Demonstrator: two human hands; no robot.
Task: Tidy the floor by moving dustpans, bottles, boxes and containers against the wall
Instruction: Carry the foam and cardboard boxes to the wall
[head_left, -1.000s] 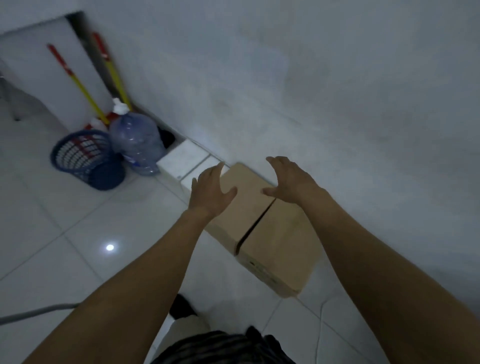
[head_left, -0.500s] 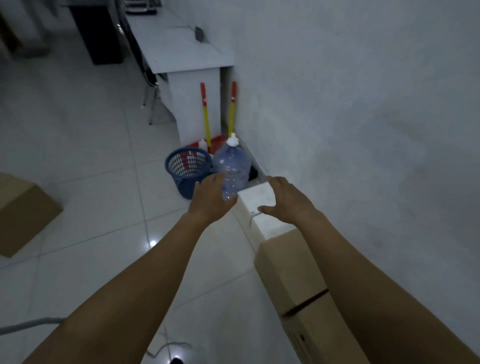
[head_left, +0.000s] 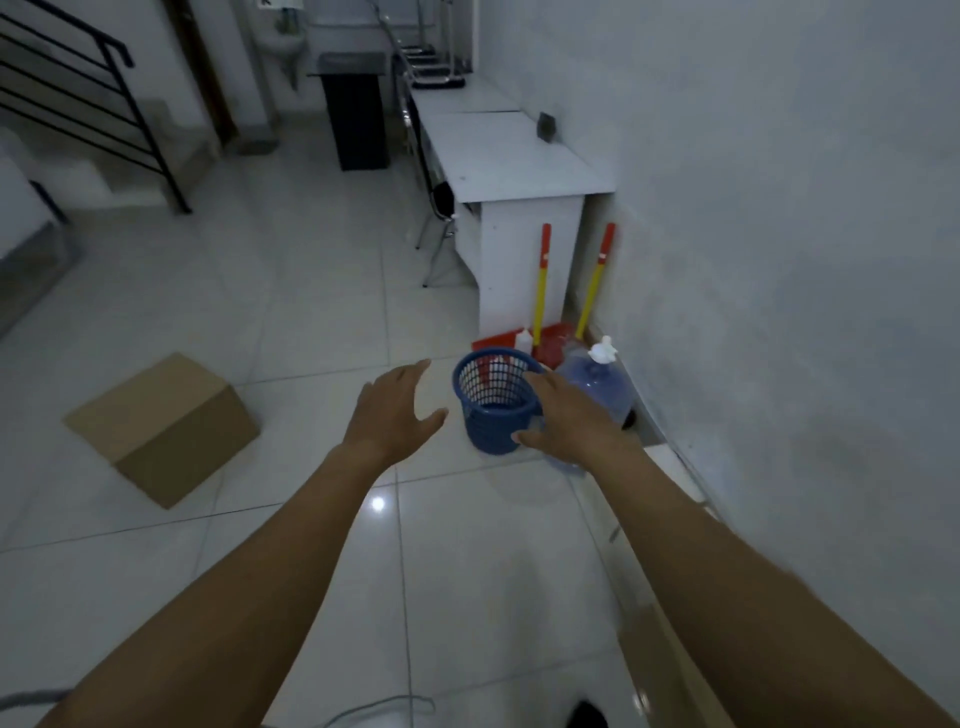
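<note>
Your left hand (head_left: 388, 414) is at the centre of the frame, fingers spread and nearly straight, holding nothing. Your right hand (head_left: 571, 422) is just to its right, palm down with its fingers loosely apart, and it is empty too.

The blue basket (head_left: 485, 428) stands upright on the floor (head_left: 311, 322) between your two hands in the frame. Your right hand overlaps its right rim, but whether it touches the rim cannot be told. Your left hand sits just left of the basket with a gap showing.

The bottle (head_left: 605, 382), which has a white cap, stands just right of the basket, close to the wall (head_left: 779, 234), and your right hand and wrist cover part of it. Above the basket in the frame, two red dustpans (head_left: 558, 336) rest on the floor at the foot of the white desk (head_left: 514, 156). Their yellow-and-red handles (head_left: 540, 283) lean up against the desk end and the wall.

The box (head_left: 161, 428) lies at centre left of the frame, out on open floor. It is well apart from your left hand and from the wall.
</note>
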